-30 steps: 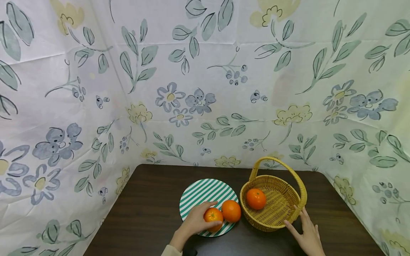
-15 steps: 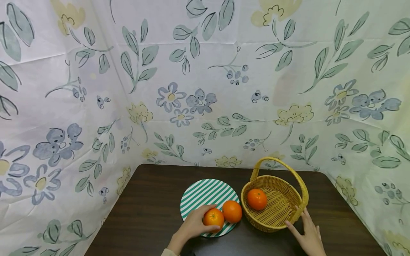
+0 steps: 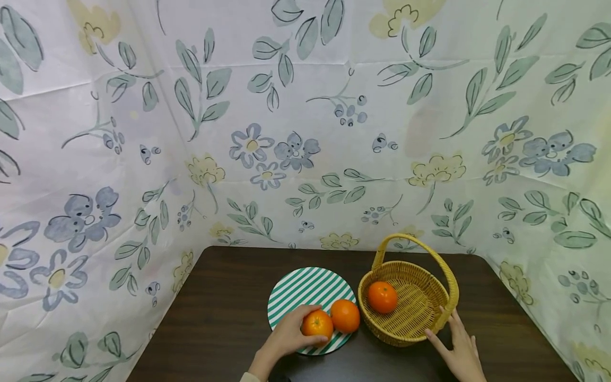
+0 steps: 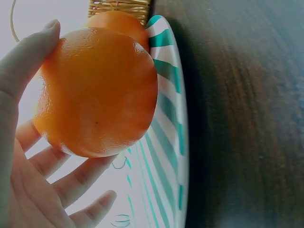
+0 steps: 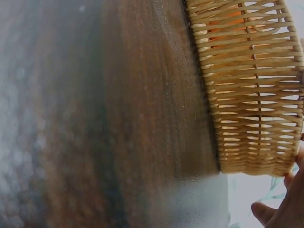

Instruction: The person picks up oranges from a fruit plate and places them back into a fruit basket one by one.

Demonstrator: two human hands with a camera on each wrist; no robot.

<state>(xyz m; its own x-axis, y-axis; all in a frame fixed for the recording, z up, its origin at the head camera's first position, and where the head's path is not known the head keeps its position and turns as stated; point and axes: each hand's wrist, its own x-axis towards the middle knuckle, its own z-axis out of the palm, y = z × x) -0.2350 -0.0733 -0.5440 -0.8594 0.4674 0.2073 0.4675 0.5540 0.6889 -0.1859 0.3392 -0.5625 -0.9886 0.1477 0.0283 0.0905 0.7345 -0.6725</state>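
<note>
Basket (image 3: 416, 314), round, yellow, open-woven wicker, fitted with an arched handle (image 3: 447, 275); one small glossy fruit (image 3: 382, 297), red-orange, is contained, lying by the left wall. Plate (image 3: 293, 289), round, striped green and white, placed just left of the basket. Two oranges are listed with it: the first orange (image 3: 345, 316), seated at the edge nearest the basket; the second orange (image 3: 317, 324), smooth and shiny, beside it — whether lifted cannot be told. The second is grasped between thumb and fingers of the left hand (image 3: 288, 334). The basket's rim is held by the right hand (image 3: 459, 350), thumb and fingers astride the handle's foot. Table (image 3: 224, 302): dark, wood-grained — backed by creased floral cloth (image 3: 305, 138).
</note>
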